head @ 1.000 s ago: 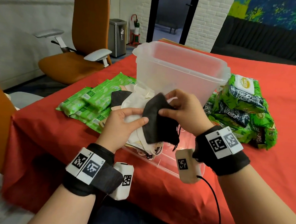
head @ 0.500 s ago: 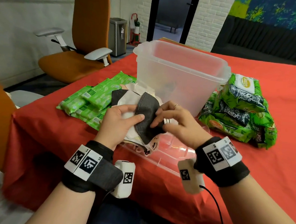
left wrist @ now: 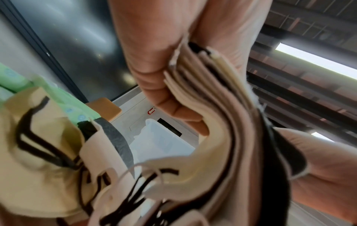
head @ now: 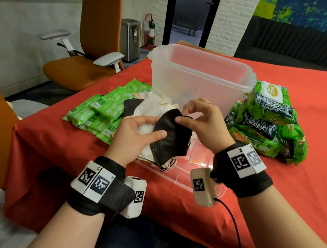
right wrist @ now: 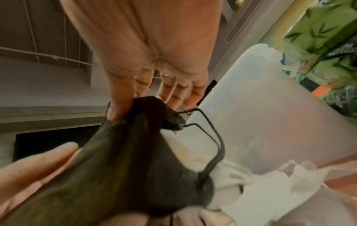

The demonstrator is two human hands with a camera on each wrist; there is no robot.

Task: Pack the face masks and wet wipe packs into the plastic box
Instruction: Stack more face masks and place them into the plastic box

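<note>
Both hands meet before the box (head: pixel 200 76). Left hand (head: pixel 133 139) grips the mask stack (left wrist: pixel 212 122), thumb across. Right hand (head: pixel 203 124) pinches the black mask (head: pixel 173 136) by its top.

an orange office chair (head: pixel 90 48) with grey armrests stands left of the table (head: pixel 299 180), which is draped in a red cloth; a steel bin (head: pixel 130 40) and red extinguisher stand (head: pixel 150 34) sit near the white brick wall (head: pixel 228 22)

The plastic box (head: pixel 199 84) stands open-topped just beyond both hands. Light green wipe packs (head: pixel 102 110) crowd its left side and dark green wipe packs (head: pixel 264 122) its right. The lid (head: pixel 184 175) lies on the red cloth (head: pixel 61 146) in front.
</note>
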